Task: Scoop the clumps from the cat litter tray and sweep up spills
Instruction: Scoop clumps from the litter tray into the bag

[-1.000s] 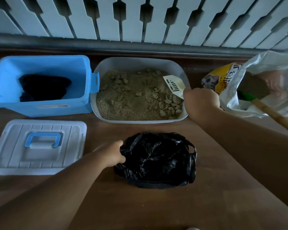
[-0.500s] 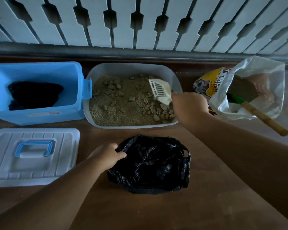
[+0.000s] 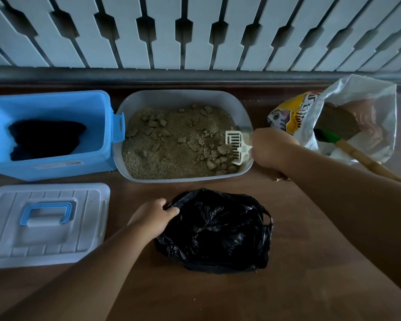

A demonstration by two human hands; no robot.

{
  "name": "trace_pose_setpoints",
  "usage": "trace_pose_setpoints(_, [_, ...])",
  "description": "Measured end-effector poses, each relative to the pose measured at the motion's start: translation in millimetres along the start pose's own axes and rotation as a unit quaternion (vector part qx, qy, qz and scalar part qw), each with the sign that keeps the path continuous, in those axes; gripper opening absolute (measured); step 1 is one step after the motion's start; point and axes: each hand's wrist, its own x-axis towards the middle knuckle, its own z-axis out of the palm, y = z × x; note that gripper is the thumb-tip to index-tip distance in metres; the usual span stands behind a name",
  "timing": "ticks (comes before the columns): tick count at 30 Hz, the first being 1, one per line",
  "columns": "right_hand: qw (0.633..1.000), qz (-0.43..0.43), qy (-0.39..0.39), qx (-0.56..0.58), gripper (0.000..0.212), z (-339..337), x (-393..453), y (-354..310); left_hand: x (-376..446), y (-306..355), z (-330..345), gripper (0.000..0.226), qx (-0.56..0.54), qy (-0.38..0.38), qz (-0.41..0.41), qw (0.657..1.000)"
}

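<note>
1. From the head view we look down on a brown wooden floor [image 3: 287,286] that runs up to a white slatted wall [image 3: 195,31].
2. Our right hand [image 3: 270,147] is curled round the handle of a white slotted scoop [image 3: 237,144], at the right end of the grey litter tray [image 3: 183,97].
3. The scoop stands tilted with its blade down in the litter, touching a cluster of clumps [image 3: 218,154] in the tray's near right corner.
4. More clumps lie scattered over the far and middle parts of the litter; the near left part looks fine and smooth.
5. Our left hand [image 3: 153,216] pinches the left rim of a black bag [image 3: 218,230], which lies crumpled and open on the floor just in front of the tray.
6. A blue bin [image 3: 56,167] touches the tray's left side, with something dark inside that we cannot make out.
7. The bin's white lid [image 3: 83,228], with a blue handle, lies flat on the floor in front of the bin, left of the bag.
8. Right of the tray, a clear sack [image 3: 357,93] holds a brush [image 3: 357,154] with a green neck and a wooden handle that sticks out over the floor.
9. A yellow litter packet [image 3: 285,117] printed with a cat lies against the sack.
10. A few spilled grains [image 3: 279,178] lie on the floor under our right forearm, near the tray's right corner.
</note>
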Motion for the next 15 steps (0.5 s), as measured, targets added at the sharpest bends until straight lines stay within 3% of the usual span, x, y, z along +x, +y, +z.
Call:
trace_pose_setpoints(6, [0.974, 0.029, -0.085, 0.21, 0.028, 24.1, 10.6, -3.8, -0.8, 0.4, 1.3, 0.074, -0.014, -0.007, -0.012, 1.0])
trace_pose_setpoints(10, [0.886, 0.124, -0.14, 0.425, 0.032, 51.8, 10.9, -21.0, -3.2, -0.7, 0.1, 0.076, -0.028, -0.002, -0.019, 0.999])
trace_pose_setpoints(15, [0.825, 0.154, -0.144, 0.524, 0.034, 63.0, 16.3, -45.6, -4.2, -13.0, -4.2, 0.073, -0.037, -0.024, -0.036, 0.998])
